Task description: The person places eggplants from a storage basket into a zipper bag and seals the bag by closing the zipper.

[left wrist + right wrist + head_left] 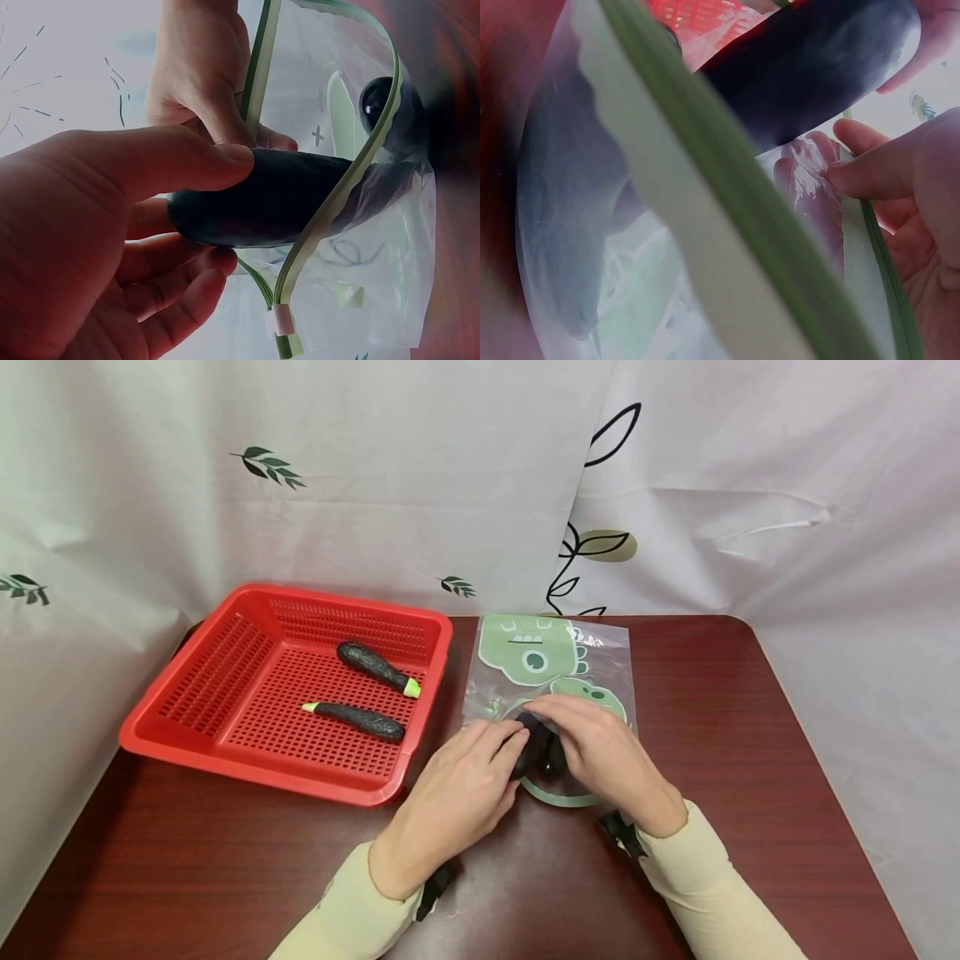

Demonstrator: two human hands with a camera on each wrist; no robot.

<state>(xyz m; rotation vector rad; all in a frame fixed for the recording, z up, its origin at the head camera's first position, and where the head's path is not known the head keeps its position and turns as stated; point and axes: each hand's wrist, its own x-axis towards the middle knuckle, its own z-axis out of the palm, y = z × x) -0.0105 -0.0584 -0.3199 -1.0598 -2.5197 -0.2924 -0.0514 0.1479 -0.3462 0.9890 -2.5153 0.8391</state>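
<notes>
My left hand (453, 789) grips a dark, glossy eggplant (259, 199), thumb on top and fingers beneath. Its far end reaches through the mouth of a clear zip bag (551, 635) printed with green cartoon animals. The bag's edge is pinched by my right hand (611, 756), thumb against fingers in the right wrist view, and the mouth gapes wide. Inside lies another dark, glossy vegetable (562, 202), seen through the plastic. A pale slider (281, 320) sits at one end of the green zip strip. From the head view, my hands partly hide the eggplant.
Left of the bag stands a red perforated basket (262, 768). It holds two dark vegetables with light green ends, an upper one (371, 664) and a lower one (360, 720). A patterned white curtain (360, 527) hangs behind the dark red table (720, 718).
</notes>
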